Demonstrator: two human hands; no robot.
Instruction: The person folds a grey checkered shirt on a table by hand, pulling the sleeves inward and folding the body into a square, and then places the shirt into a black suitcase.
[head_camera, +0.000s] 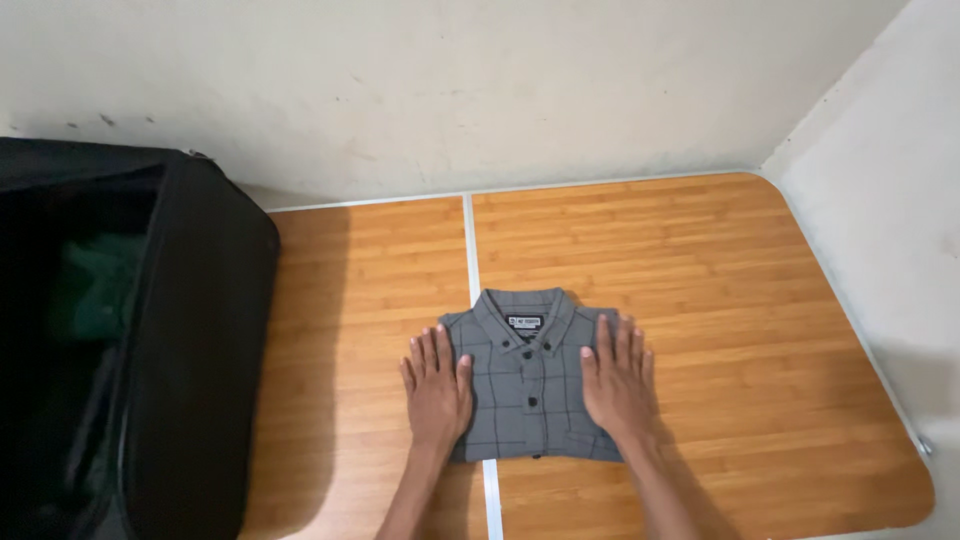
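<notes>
Pressing folded shirt (528, 385) flat on desk (720, 300).
Left hand (436, 385), right hand (617, 380): apart, palms flat, gripping nothing; next, lifting whole toward suitcase (190, 330), judging by layout.

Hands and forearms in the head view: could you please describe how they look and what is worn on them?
Both the left hand and right hand are bare: no gloves, rings, watch or bracelets show. The forearms are bare as well, with no sleeves in view down to the bottom edge of the picture. No markings are visible.

grey checked shirt (530, 385), folded, buttoned, collar up; flat on wooden table
</notes>
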